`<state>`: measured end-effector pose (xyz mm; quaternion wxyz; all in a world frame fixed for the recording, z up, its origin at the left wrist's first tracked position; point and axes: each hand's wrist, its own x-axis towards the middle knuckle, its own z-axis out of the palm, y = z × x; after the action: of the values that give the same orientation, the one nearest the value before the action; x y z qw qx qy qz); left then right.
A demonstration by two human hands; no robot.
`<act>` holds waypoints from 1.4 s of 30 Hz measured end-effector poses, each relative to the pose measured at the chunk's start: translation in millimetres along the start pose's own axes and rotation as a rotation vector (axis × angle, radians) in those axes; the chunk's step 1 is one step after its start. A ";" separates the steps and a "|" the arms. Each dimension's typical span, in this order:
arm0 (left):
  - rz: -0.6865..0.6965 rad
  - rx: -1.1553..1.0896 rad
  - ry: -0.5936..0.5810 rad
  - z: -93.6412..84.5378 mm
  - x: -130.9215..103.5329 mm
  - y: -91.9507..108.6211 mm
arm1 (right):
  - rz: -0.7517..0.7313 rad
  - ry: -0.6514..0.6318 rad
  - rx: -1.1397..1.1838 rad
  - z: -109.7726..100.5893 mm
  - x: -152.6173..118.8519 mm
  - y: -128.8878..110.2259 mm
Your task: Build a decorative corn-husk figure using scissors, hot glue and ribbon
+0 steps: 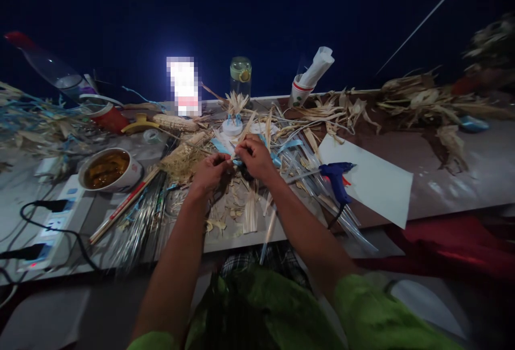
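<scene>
Close together over the middle of the table, both my hands are pinched. My right hand (256,158) grips a pale dried corn husk strip (246,127) that sticks up past its fingers. Beside it, my left hand (210,174) has thumb and forefinger pressed together near a small light-blue piece (237,162); what it holds is too small to make out. Just beyond the hands, a bundle of husk pieces tied with blue stands on a round white base (232,128). Loose husk scraps (250,213) lie below them.
A blue glue gun (338,181) rests by white paper (374,178) on the right, near clear sticks (354,226). On the left are a bowl of brown liquid (131,173), a power strip (72,205) with cables, and thin rods (140,232). Corn cobs (175,123) and a jar (240,79) stand behind.
</scene>
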<state>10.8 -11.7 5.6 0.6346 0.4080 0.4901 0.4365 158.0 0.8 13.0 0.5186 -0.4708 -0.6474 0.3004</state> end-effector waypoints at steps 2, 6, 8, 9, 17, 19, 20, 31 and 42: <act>0.015 -0.023 0.041 0.8 0.6 1.1 | 0.082 0.094 0.083 3.4 -1.1 0.5; 0.086 -0.050 0.123 2.6 2.2 3.0 | 0.289 0.077 0.357 14.3 -5.1 2.0; 0.105 -0.046 0.129 3.5 2.2 3.5 | 0.336 0.063 0.455 20.3 -7.6 1.0; 0.109 -0.049 0.128 4.0 1.9 3.7 | 0.349 0.062 0.482 23.0 -8.8 0.1; 0.154 -0.116 0.140 3.3 2.0 3.5 | 0.391 0.036 0.452 30.5 -14.0 -4.4; 0.176 -0.125 0.160 1.7 4.0 1.6 | 0.367 0.005 0.378 30.7 -15.7 -4.6; 0.187 -0.129 0.166 1.0 5.0 0.6 | 0.347 -0.007 0.334 30.8 -16.8 -4.9; 0.283 0.029 0.214 -0.2 6.9 -5.8 | 0.148 0.076 0.072 27.1 -16.0 -6.8; 0.320 0.110 0.173 1.6 8.9 -6.9 | 0.426 0.029 0.507 29.7 -13.6 -4.8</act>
<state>14.7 -5.3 -3.0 0.4893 0.4759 0.4948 0.5379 128.5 -10.5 3.6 0.5540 -0.4558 -0.4313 0.5471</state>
